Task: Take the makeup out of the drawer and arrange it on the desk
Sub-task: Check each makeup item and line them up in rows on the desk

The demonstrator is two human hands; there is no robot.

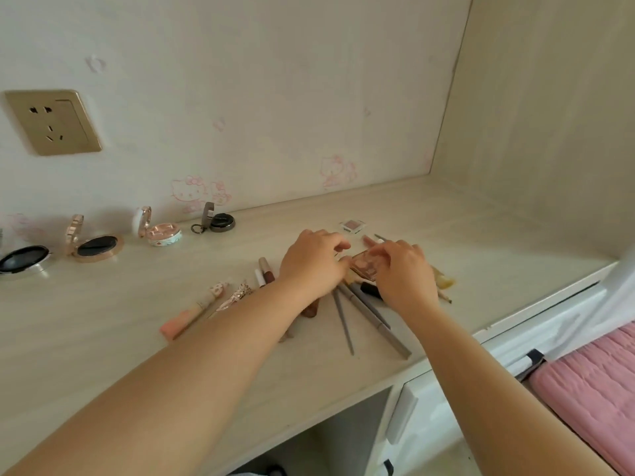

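Together pinching a small pink palette mid-desk: left hand at its left end, right hand curled over its right, above scattered grey pencils.

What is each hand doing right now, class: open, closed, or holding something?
Left hand: fingers curled, pinching the left end of the small eyeshadow palette.
Right hand: fingers curled over the palette's right end, holding it.
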